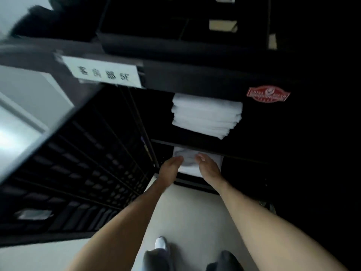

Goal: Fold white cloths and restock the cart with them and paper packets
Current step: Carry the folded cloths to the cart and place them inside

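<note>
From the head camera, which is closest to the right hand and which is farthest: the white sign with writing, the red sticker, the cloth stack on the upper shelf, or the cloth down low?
1. Low cloth, touching the right hand, bottom shelf.
2. Cloth stack, the shelf above.
3. Red sticker, up and right.
4. White sign, far upper left.

Stacked cloths (206, 116) on cart (195, 75) shelf, folded cloth (190, 159) below, crate (78, 173) left

— where are the white cloths?
— a folded stack (206, 116) lies flat on the black cart's (195, 79) upper shelf; another cloth (188, 159) lies on the shelf below.
</note>
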A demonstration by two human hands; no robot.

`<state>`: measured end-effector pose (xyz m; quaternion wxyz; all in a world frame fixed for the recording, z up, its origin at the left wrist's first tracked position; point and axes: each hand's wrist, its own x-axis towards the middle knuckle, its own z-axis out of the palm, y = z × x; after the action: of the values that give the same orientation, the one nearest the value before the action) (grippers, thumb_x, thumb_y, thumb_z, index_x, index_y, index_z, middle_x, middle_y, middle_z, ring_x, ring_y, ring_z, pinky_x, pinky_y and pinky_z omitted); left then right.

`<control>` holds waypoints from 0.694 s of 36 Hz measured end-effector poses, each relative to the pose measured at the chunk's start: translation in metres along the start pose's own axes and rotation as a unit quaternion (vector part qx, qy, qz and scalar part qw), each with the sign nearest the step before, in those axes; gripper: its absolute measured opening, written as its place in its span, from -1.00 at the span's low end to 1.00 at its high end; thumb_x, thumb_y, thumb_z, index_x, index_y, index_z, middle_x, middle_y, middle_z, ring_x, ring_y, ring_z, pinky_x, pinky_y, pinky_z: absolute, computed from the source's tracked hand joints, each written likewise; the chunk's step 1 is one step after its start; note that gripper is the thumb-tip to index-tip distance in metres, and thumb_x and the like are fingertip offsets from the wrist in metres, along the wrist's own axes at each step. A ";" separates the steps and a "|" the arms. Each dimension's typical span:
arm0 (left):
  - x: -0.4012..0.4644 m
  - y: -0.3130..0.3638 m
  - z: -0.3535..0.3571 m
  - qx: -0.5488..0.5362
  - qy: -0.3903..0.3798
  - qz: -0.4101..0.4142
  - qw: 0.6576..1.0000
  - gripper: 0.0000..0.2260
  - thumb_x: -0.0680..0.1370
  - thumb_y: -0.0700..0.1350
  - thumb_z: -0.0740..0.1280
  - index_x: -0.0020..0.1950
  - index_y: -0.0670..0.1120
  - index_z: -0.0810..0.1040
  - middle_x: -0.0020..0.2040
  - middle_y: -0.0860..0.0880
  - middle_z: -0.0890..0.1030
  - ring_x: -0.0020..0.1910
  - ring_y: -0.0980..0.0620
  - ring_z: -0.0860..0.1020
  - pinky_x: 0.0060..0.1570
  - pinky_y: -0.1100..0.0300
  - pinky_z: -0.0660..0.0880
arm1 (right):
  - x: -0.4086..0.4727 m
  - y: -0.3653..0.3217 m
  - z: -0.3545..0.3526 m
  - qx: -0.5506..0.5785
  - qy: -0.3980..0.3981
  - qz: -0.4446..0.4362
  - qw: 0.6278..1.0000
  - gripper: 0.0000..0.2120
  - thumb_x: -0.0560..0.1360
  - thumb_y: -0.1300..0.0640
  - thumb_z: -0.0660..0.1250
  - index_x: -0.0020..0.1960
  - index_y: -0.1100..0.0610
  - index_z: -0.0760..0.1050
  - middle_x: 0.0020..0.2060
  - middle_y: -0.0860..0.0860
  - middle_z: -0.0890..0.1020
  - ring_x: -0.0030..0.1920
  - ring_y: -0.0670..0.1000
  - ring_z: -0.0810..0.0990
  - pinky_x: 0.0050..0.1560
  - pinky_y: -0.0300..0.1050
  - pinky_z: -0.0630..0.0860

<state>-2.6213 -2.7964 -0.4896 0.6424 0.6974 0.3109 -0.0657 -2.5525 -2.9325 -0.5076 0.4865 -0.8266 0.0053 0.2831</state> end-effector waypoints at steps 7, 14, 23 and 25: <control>-0.071 0.073 -0.024 -0.035 0.025 0.040 0.998 -0.86 0.64 -0.07 0.26 -0.03 0.00 0.60 -0.01 -0.03 0.62 -0.01 0.01 0.55 -0.01 0.14 0.43 | -0.058 -0.070 -0.024 0.036 -0.053 -0.059 0.996 -0.55 0.65 -0.09 0.20 0.45 0.12 0.41 0.38 0.01 0.48 0.37 0.00 0.45 0.20 -0.25 0.31; -0.119 0.108 -0.049 -0.049 0.070 0.075 0.994 -0.71 0.64 0.06 0.25 0.24 -0.07 0.59 0.14 -0.02 0.65 0.14 0.00 0.60 0.14 0.08 0.51 | -0.093 -0.118 -0.051 0.047 -0.091 -0.124 0.987 -0.62 0.64 -0.08 0.20 0.34 0.11 0.51 0.25 0.02 0.58 0.26 0.04 0.54 0.29 -0.03 0.46; -0.173 0.154 -0.084 -0.076 0.149 0.159 0.973 -0.75 0.63 0.00 0.30 0.23 -0.07 0.62 0.11 -0.03 0.69 0.12 -0.04 0.64 0.18 -0.02 0.53 | -0.140 -0.188 -0.036 0.104 -0.170 -0.183 0.963 -0.62 0.64 -0.06 0.20 0.36 0.12 0.49 0.15 0.05 0.65 0.13 0.00 0.63 0.23 0.08 0.56; -0.184 0.159 -0.097 -0.058 0.165 0.183 0.967 -0.79 0.62 -0.02 0.32 0.22 0.00 0.63 0.07 -0.01 0.70 0.08 0.03 0.66 0.16 0.00 0.57 | -0.153 -0.208 -0.025 0.113 -0.194 -0.200 0.954 -0.65 0.65 -0.04 0.18 0.32 0.11 0.52 0.13 0.06 0.66 0.12 0.01 0.65 0.23 0.09 0.55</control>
<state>-2.7154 -2.7670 -0.2474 0.6225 0.7054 0.2828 0.1868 -2.6101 -2.8840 -0.2599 0.6154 -0.6793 -0.2228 0.3321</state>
